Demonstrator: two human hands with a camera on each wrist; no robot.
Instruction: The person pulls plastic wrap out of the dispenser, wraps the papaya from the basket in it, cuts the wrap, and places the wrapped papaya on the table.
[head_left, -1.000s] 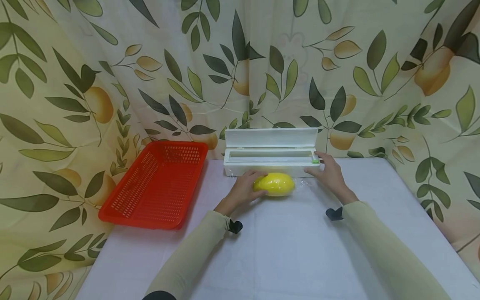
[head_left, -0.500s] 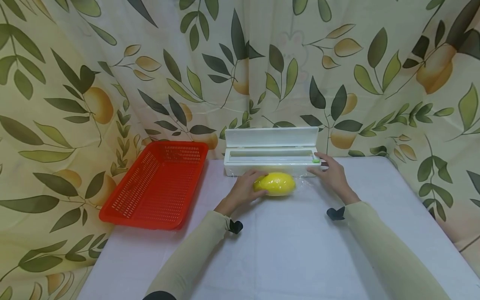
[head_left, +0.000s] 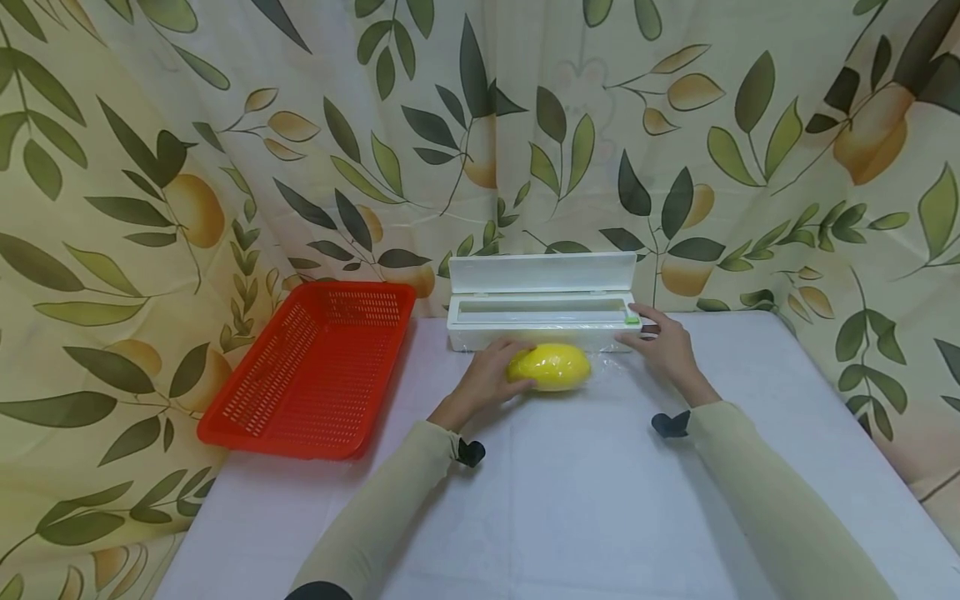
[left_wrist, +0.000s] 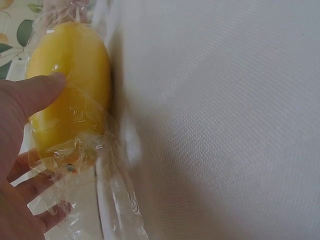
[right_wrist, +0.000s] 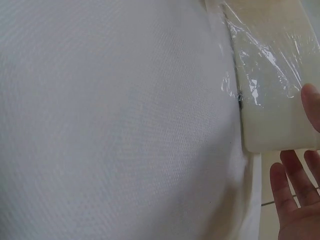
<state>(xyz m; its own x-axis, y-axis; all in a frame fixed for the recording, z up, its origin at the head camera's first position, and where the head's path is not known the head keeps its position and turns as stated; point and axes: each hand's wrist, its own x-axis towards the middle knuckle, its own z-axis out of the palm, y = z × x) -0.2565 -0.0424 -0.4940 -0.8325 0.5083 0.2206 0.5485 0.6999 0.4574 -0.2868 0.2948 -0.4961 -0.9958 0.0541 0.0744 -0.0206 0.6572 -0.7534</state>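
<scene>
A yellow oval fruit [head_left: 553, 367], wrapped in clear cling film, lies on the table against the front of a white cling film dispenser [head_left: 540, 337]. My left hand [head_left: 491, 372] grips its left end. In the left wrist view the thumb presses on the shiny fruit [left_wrist: 82, 65], while crumpled film [left_wrist: 120, 200] trails past the fingers. At the dispenser's right end, my right hand [head_left: 666, 348] holds the corner, with the index finger by a green slider [head_left: 632, 320]. The right wrist view has the thumb on the dispenser's front [right_wrist: 280, 120], over which film is stretched.
A red perforated plastic basket [head_left: 300, 375] stands at the left of the white-covered table [head_left: 570, 500]. The dispenser's lid [head_left: 542, 273] is raised at the back. Behind it hangs a leaf-patterned curtain [head_left: 570, 150].
My right hand has shifted slightly to the right at the dispenser's end. The left hand keeps its hold on the fruit, and the basket has not moved.
</scene>
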